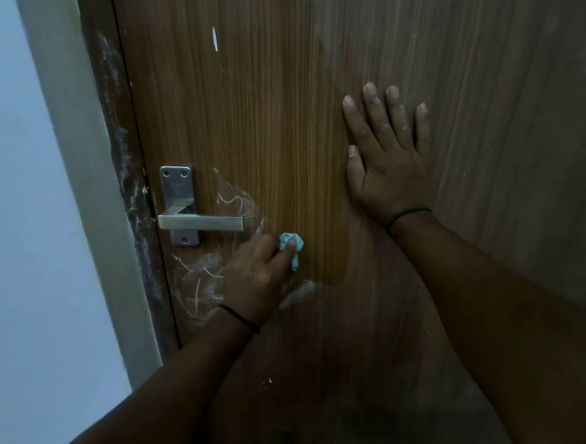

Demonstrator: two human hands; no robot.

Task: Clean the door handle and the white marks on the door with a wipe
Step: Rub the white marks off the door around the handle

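A brown wood-grain door (290, 136) fills the view. Its metal lever handle (200, 222) sits on a steel plate at the left. White smeared marks (199, 274) spread below and to the right of the handle, and a small white chip (214, 38) shows higher up. My left hand (259, 278) presses a crumpled light-blue wipe (291, 247) against the door just right of the handle's tip. Flat on the door further right and higher lies my right hand (386, 152), fingers spread, holding nothing.
The dark door frame (124, 149) at the left carries white smears too. Beyond it runs a pale jamb (70, 139) and a light wall (11, 204). A wiped, cleaner-looking patch of door lies between my two hands.
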